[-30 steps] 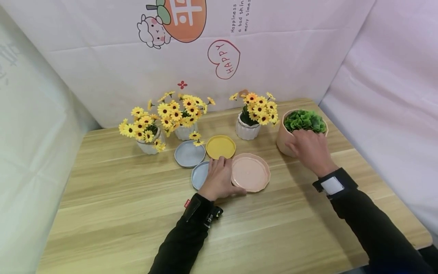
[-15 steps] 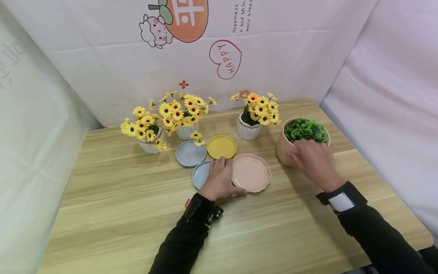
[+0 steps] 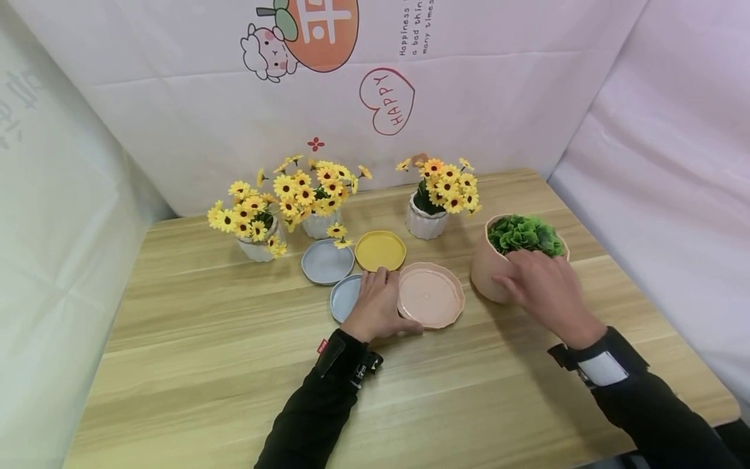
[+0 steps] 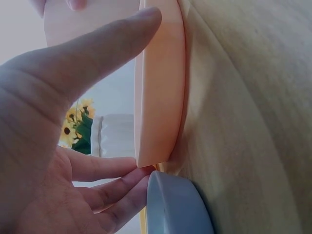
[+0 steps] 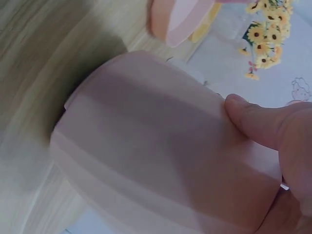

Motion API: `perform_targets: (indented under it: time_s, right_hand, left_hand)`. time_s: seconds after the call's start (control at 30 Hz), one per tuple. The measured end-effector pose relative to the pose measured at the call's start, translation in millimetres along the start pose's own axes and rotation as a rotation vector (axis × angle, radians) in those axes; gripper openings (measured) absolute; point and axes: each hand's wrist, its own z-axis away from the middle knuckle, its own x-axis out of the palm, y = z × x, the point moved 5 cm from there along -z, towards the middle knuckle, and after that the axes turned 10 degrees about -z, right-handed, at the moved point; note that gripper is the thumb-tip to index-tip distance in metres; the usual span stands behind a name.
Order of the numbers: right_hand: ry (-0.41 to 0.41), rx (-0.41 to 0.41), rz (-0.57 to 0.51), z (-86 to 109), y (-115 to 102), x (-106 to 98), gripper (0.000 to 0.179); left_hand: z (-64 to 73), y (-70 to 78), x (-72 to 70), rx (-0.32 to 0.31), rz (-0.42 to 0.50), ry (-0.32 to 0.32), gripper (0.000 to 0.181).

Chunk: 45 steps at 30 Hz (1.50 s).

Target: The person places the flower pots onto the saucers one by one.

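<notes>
My right hand [image 3: 547, 293] grips the near rim of a pink flowerpot [image 3: 489, 270], thumb outside and fingers over the edge. Leafy green foliage [image 3: 524, 234] fills the pot's top. In the right wrist view the pot's wall [image 5: 146, 141] leans across the picture; whether its base touches the table cannot be made out. My left hand [image 3: 377, 306] holds a round pink saucer [image 3: 430, 295] by its left side. The left wrist view has the thumb along the saucer's rim [image 4: 163, 87], with the other fingers meeting its edge beside a blue-grey saucer [image 4: 180, 204].
A yellow saucer [image 3: 380, 251] and another blue-grey saucer [image 3: 327, 262] lie behind the left hand. Along the back of the wooden table [image 3: 193, 339] stand white pots of yellow flowers, one [image 3: 426, 221] at centre right, two at left. A printed cloth [image 3: 486, 98] hangs behind.
My right hand has brought the pink flowerpot nearer to me across the table. The left hand and the pink saucer have stayed in place.
</notes>
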Motion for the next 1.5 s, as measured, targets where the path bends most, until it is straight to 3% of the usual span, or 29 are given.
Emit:
perform_targets:
  time_s: [0.4,0.73,1.17,1.33,1.5]
  right_hand:
    - [-0.027,-0.021,-0.031,-5.0,-25,-11,0.037]
    - [-0.044,-0.087,-0.043,-19.6,-61,-17,0.038]
    - [-0.038,-0.220,-0.039,-30.4,-100,9,0.031]
    - [-0.039,-0.229,-0.052,-31.4,-107,22,0.028]
    - [-0.051,-0.222,-0.055,-30.3,-110,32,0.027]
  left_hand:
    - [-0.4,-0.6,0.8,-0.010,0.007,-0.010,0.107]
    - [-0.4,-1.1,0.4,0.001,0.008,-0.004,0.108]
    - [1.8,-0.6,-1.2,0.045,0.017,0.055,0.109]
    - [2.8,0.9,-3.4,0.056,0.016,0.069,0.102]
    - [2.3,-0.7,-3.2,0.050,0.010,0.061,0.106]
